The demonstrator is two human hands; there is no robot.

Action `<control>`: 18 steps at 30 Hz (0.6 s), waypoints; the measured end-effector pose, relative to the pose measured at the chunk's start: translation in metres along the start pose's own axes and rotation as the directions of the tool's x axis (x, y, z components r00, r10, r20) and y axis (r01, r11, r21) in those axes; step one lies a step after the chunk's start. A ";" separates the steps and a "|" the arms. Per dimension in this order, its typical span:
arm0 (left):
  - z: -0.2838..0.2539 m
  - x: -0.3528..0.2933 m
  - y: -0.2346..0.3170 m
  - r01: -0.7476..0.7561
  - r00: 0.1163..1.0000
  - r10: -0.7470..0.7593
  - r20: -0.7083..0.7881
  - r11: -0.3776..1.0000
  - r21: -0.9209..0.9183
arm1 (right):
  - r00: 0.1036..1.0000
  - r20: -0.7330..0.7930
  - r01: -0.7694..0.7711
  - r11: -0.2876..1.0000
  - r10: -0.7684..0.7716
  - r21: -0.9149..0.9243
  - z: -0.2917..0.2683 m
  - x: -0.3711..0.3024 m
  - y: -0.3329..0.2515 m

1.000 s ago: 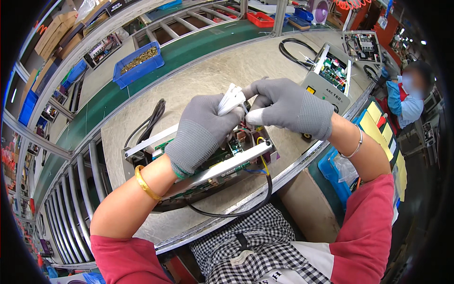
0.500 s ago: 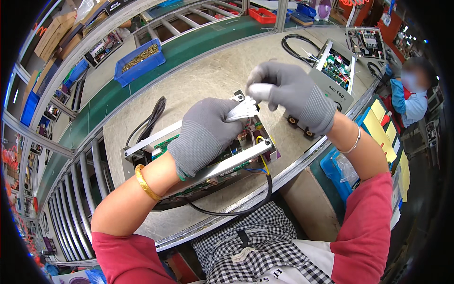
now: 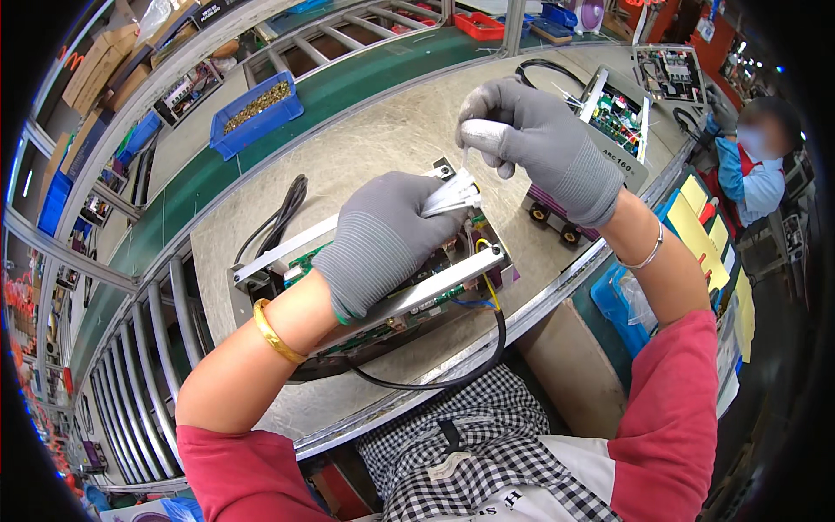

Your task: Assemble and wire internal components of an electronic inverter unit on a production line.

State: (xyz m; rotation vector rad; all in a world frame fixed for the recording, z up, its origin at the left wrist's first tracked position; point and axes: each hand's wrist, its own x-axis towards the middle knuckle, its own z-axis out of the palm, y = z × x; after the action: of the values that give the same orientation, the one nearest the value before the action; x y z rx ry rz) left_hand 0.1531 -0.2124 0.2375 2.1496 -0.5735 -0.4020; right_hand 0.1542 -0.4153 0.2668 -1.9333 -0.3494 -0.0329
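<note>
Gray work gloves cover both hands. My left hand (image 3: 387, 230) is closed around a bundle of white cable ties (image 3: 452, 195), whose ends fan out past the thumb. Above the bundle, my right hand (image 3: 522, 130) pinches with thumb and forefinger. A thin white strand, apparently one cable tie (image 3: 465, 162), runs down from that pinch toward the bundle. Beneath my left hand lies an open metal-framed electronic unit (image 3: 426, 287) with green circuit boards and yellow and blue wires. My left hand and forearm cover much of its inside.
A black cable (image 3: 474, 379) loops along the bench's near edge. Another unit with an open housing (image 3: 619, 122) stands at the right. Small brass-colored parts fill a blue bin (image 3: 257, 120) on the green conveyor. Metal rollers (image 3: 139, 370) lie at the left. A person (image 3: 757, 170) works at far right.
My right hand has risen a little from the bundle, and a thin white strand now shows below its fingers. My left hand has shifted slightly right, still holding the cable ties.
</note>
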 end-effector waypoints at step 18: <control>-0.011 -0.007 0.010 -0.038 0.998 0.048 -0.031 0.963 0.266 | 0.999 0.038 -0.005 0.999 0.007 -0.050 -0.008 -0.003 -0.009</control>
State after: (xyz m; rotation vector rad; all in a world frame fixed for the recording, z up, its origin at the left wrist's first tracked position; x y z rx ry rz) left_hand 0.1501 -0.2062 0.2525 2.3901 -0.6845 -0.2725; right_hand 0.1502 -0.4197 0.2774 -1.9866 -0.3712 -0.0010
